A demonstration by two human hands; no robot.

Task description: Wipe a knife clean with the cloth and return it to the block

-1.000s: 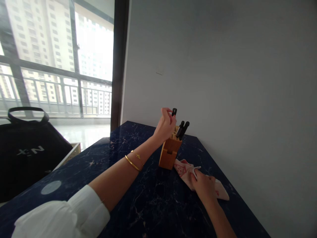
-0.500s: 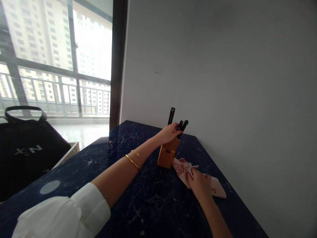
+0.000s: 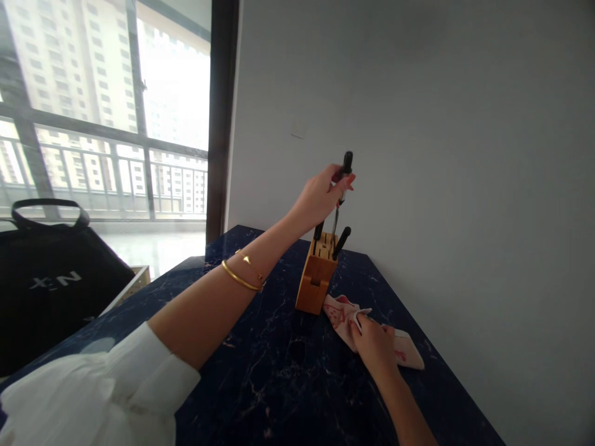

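My left hand (image 3: 325, 186) is closed round the black handle of a knife (image 3: 348, 162) above the wooden knife block (image 3: 316, 282). The narrow silver blade runs down to the block's slotted top; whether its tip is still inside a slot I cannot tell. Two other black handles stick out of the block, one at the left, partly behind my hand, and one at the right (image 3: 342, 241). Beside the block, my right hand (image 3: 376, 341) grips a bunched white and red cloth (image 3: 341, 319) lying on the dark table.
The block stands on a dark blue marbled table (image 3: 269, 384) with a grey wall (image 3: 441, 155) along its right and far sides. To the left are a black bag (image 3: 51, 279) with a handle and a pale crate (image 3: 134, 279) by the window.
My left hand has risen, drawing the knife upward so that its blade now shows above the block. My right hand and the cloth have barely moved.
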